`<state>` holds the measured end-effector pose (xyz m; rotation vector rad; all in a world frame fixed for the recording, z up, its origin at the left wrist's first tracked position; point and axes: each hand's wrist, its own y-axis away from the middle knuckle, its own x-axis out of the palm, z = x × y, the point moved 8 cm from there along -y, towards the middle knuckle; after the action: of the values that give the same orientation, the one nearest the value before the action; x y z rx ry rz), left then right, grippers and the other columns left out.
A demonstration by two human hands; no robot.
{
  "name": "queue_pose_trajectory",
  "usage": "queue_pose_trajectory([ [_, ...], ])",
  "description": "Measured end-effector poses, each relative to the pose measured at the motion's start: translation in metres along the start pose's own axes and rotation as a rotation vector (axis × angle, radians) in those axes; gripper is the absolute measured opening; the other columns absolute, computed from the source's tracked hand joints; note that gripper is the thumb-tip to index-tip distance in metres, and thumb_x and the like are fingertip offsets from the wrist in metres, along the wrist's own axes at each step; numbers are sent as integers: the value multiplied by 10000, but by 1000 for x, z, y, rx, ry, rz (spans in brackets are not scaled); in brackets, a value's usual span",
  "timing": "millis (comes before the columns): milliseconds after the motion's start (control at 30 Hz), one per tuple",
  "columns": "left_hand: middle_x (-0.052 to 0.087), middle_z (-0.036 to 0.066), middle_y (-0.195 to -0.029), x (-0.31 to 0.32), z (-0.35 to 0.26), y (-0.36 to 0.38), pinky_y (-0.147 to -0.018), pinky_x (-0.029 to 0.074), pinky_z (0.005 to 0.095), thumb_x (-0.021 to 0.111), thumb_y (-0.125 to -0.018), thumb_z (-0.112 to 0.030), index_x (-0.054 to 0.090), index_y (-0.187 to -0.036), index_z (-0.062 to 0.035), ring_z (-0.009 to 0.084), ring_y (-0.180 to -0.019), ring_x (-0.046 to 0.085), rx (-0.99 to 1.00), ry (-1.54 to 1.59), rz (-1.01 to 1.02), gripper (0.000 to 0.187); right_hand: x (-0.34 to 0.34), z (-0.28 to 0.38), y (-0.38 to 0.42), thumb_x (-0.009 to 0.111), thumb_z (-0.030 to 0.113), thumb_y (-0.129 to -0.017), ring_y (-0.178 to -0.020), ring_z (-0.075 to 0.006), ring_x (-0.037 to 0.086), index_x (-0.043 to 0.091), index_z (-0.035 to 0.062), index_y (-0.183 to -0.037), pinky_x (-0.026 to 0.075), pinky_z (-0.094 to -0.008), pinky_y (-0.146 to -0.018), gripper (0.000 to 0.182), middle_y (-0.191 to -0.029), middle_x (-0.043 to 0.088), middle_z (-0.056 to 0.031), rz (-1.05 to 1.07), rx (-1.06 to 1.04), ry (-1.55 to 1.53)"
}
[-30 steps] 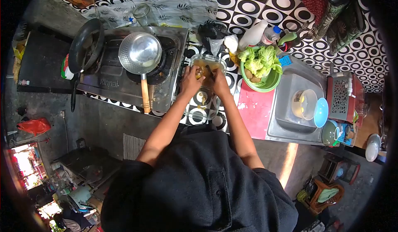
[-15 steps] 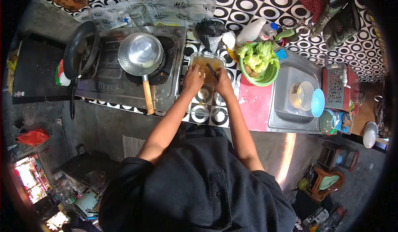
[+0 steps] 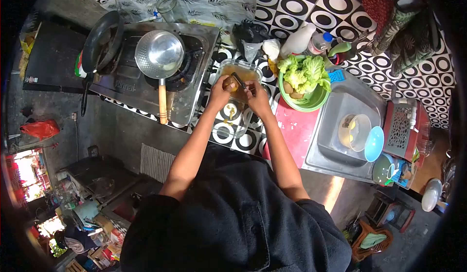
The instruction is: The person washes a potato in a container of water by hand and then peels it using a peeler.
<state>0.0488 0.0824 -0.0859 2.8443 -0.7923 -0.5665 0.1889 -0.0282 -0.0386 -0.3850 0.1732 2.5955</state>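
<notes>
My left hand [image 3: 220, 93] is closed around a partly peeled potato [image 3: 228, 83], its yellow flesh showing beside the brown skin. In my right hand [image 3: 258, 98] is a black peeler [image 3: 238, 79], held against or just beside the potato; the exact contact is too small to make out. Both hands are over a clear rectangular dish [image 3: 249, 64] with brownish liquid at its far end. Strips of yellowish peel [image 3: 229, 114] show in the near part of the dish.
Left is a gas stove [image 3: 127, 84] with a wooden-handled saucepan [image 3: 159, 53] and a dark frying pan [image 3: 99, 43]. To the right are a green bowl [image 3: 312, 105] of lettuce and potatoes, a pink cutting board [image 3: 292, 138] and a metal sink [image 3: 331, 145] holding a clear container.
My left hand has lifted the potato, which now shows between the hands. My right hand has brought the peeler up to it. The whole view has also tilted and shifted.
</notes>
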Motion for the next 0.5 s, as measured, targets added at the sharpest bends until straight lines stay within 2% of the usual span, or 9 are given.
queue_pose_trajectory([
  [100, 660, 95, -1098, 9, -6, 10, -711, 554, 279, 619, -963, -142, 536, -1300, -19, 163, -936, 652, -89, 197, 9, 369, 0, -3, 0, 593, 1, -913, -822, -236, 663, 555, -14, -1129, 514, -338, -752, 220, -969, 659, -151, -2, -36, 12],
  [133, 657, 91, -1101, 11, -7, 11, -735, 559, 288, 608, -968, -132, 533, -1305, -16, 159, -933, 649, -75, 223, 3, 364, 0, -8, 1, 605, -4, -886, -961, -408, 638, 564, -19, -1101, 496, -405, -838, 220, -1018, 652, -237, 17, 49, -62],
  [233, 645, 97, -1128, 15, -13, 16, -751, 562, 297, 587, -980, -131, 521, -1311, 1, 164, -963, 639, -90, 286, 5, 362, -4, -8, 1, 604, -5, -887, -940, -398, 642, 563, -21, -1099, 498, -405, -823, 216, -1003, 653, -230, 16, 74, -82],
  [333, 633, 94, -1146, 15, -13, 18, -720, 572, 294, 631, -955, -151, 535, -1298, -25, 173, -963, 641, -87, 367, -13, 378, -3, -5, -2, 604, -5, -890, -907, -381, 645, 561, -22, -1091, 500, -399, -803, 206, -979, 649, -223, 21, 26, -55],
  [433, 634, 81, -1148, 12, -14, 21, -741, 568, 293, 619, -961, -143, 535, -1300, -37, 168, -976, 637, -89, 359, -36, 366, -4, 5, -2, 608, -2, -889, -904, -383, 644, 558, -21, -1084, 500, -400, -801, 203, -979, 646, -225, 98, 131, -107],
  [500, 635, 74, -1148, 10, -17, 22, -751, 566, 293, 616, -963, -140, 534, -1306, -46, 163, -983, 634, -91, 359, -46, 365, -3, 5, -5, 601, -17, -903, -797, -266, 653, 554, -18, -1098, 512, -353, -711, 201, -949, 655, -171, 59, -10, -37],
])
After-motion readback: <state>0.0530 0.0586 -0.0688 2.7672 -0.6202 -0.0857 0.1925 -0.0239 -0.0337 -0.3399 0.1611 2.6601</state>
